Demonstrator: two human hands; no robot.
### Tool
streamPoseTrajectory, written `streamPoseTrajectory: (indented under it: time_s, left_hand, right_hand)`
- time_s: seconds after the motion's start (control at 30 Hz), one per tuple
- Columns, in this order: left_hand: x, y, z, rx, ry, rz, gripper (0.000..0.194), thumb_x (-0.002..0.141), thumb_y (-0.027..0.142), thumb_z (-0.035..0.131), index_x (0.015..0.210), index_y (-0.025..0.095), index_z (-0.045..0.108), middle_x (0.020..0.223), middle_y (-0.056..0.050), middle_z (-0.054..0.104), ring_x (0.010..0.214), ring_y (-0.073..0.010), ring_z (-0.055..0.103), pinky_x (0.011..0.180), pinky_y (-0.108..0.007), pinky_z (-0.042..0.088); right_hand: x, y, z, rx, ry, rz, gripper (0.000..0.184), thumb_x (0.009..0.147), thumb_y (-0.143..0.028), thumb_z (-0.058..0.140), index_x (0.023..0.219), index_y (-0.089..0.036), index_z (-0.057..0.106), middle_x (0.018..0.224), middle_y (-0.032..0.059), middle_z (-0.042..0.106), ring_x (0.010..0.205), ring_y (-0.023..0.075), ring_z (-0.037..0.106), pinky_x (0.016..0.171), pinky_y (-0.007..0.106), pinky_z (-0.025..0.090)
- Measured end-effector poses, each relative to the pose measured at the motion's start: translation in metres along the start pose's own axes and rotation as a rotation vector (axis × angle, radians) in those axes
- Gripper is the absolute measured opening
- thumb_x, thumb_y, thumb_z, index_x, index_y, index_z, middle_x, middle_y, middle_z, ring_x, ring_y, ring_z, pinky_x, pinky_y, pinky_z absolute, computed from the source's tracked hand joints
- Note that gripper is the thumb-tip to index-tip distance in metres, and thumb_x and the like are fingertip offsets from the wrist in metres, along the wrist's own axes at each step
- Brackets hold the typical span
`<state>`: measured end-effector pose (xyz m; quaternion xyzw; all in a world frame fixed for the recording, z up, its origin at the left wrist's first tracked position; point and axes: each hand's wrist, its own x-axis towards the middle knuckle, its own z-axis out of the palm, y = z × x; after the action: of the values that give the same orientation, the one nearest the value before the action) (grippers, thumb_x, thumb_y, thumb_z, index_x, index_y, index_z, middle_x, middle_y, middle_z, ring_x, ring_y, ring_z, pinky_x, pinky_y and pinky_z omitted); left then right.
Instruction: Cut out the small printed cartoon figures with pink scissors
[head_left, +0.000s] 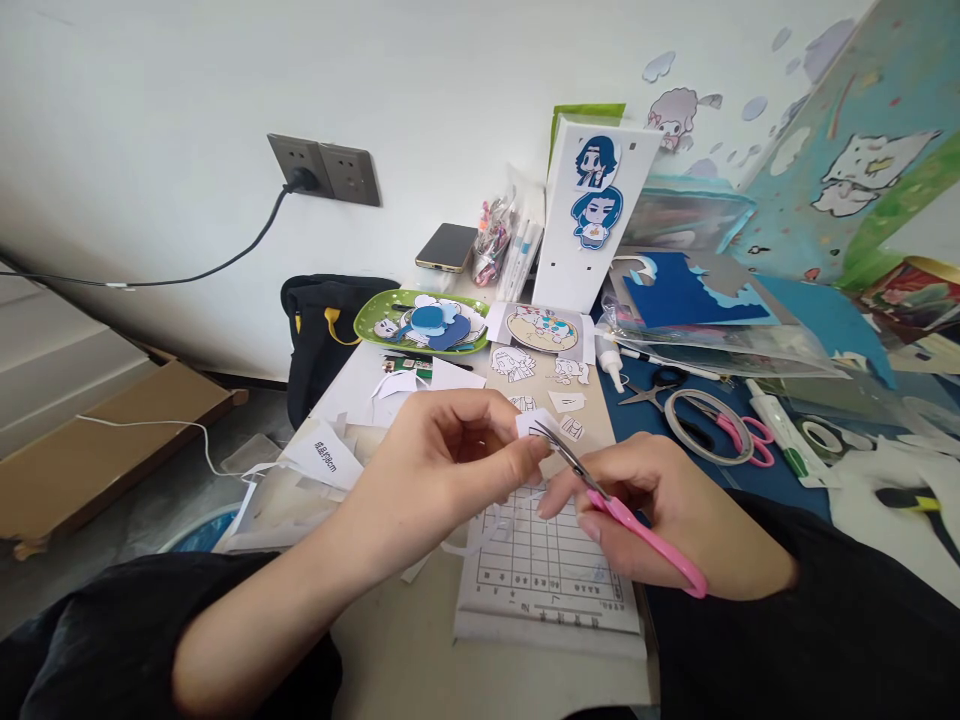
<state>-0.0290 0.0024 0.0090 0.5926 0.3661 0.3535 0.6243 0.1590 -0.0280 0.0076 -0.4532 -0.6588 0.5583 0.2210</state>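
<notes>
My left hand (469, 450) pinches a small white piece of paper (529, 421) between thumb and fingers. From the right, my right hand (645, 490) grips a pair of pink-handled scissors (637, 535), their blades at the paper's edge near my left thumb. Beneath both hands lies a printed form with a grid (551, 610). Just beyond them are small cut-outs with line drawings (513, 364) and a sheet with a colour picture of a round plate-like shape (546, 328). My left fingertips are partly hidden behind the thumb.
A green tray (367, 318) holds blue and white cut-outs. To the right lie black-handled scissors (654, 393), a tape roll (694, 428), a glue bottle (610, 362) and blue sheets (697, 290). A phone (445, 247) and white stand (577, 270) are at the back. Paper scraps (326, 455) lie left.
</notes>
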Motion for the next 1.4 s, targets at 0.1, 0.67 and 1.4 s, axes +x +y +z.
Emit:
streamPoseTrajectory:
  time_s: [0.1, 0.67, 1.4]
  left_hand:
    - [0.0001, 0.0004, -0.0009, 0.012, -0.006, -0.013, 0.020, 0.076, 0.019, 0.063, 0.058, 0.014, 0.056, 0.051, 0.005, 0.054, 0.043, -0.0030, 0.041, 0.039, -0.012, 0.032]
    - [0.0006, 0.0044, -0.0049, 0.017, -0.034, -0.069, 0.018, 0.073, 0.016, 0.064, 0.057, 0.014, 0.057, 0.051, 0.005, 0.059, 0.042, -0.0026, 0.043, 0.038, -0.011, 0.034]
    - [0.0014, 0.0059, -0.0071, 0.034, -0.063, -0.084, 0.016, 0.073, 0.015, 0.064, 0.057, 0.013, 0.059, 0.052, 0.005, 0.061, 0.042, -0.0017, 0.043, 0.038, -0.009, 0.035]
  right_hand:
    - [0.0000, -0.0006, -0.0004, -0.001, -0.008, -0.006, 0.032, 0.061, 0.007, 0.053, 0.082, -0.012, 0.068, 0.047, -0.0089, 0.038, 0.043, 0.0048, 0.032, 0.041, 0.016, 0.030]
    - [-0.0008, -0.0019, 0.0004, -0.019, -0.003, 0.023, 0.033, 0.061, 0.007, 0.051, 0.081, -0.013, 0.069, 0.045, -0.0091, 0.037, 0.042, 0.0048, 0.031, 0.040, 0.015, 0.029]
    - [-0.0010, 0.0018, 0.0021, 0.053, -0.008, 0.061, 0.028, 0.063, 0.002, 0.053, 0.080, -0.013, 0.069, 0.045, -0.0093, 0.033, 0.042, 0.0045, 0.023, 0.039, 0.017, 0.022]
